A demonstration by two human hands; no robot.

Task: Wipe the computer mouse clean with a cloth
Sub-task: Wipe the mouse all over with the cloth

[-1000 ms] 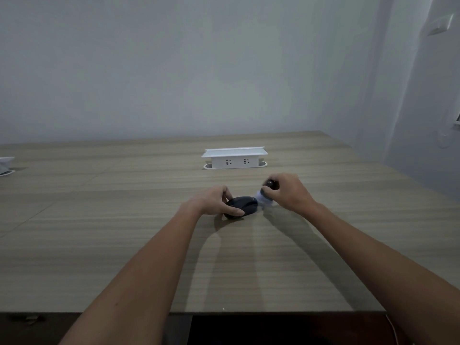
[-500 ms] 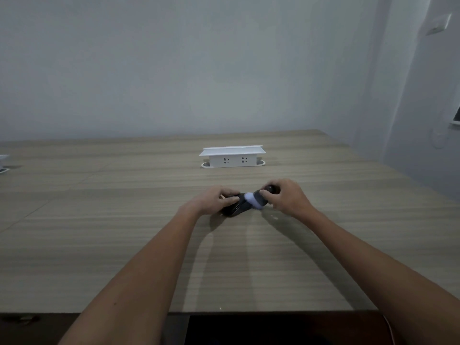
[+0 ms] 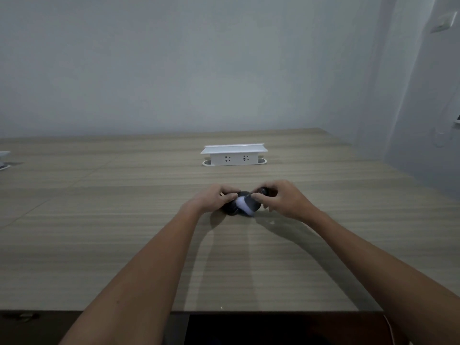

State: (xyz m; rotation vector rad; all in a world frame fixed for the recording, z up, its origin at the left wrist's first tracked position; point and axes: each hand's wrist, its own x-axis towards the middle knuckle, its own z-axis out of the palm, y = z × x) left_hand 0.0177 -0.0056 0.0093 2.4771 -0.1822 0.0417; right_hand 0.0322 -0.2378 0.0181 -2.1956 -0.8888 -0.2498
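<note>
A black computer mouse (image 3: 231, 208) lies on the wooden table (image 3: 124, 232) in the middle of the view. My left hand (image 3: 214, 199) grips its left side and steadies it. A small white cloth (image 3: 243, 204) lies across the top of the mouse. My right hand (image 3: 281, 199) pinches the cloth and presses it onto the mouse; a dark part also shows between its fingers. Much of the mouse is hidden by both hands and the cloth.
A white pop-up socket box (image 3: 233, 154) stands on the table behind the hands. Another white object (image 3: 3, 159) sits at the far left edge. The table's front edge (image 3: 224, 311) runs near me, with a wall on the right.
My right hand has moved left with the cloth, from beside the mouse's right end onto its top. My left hand has stayed on the mouse.
</note>
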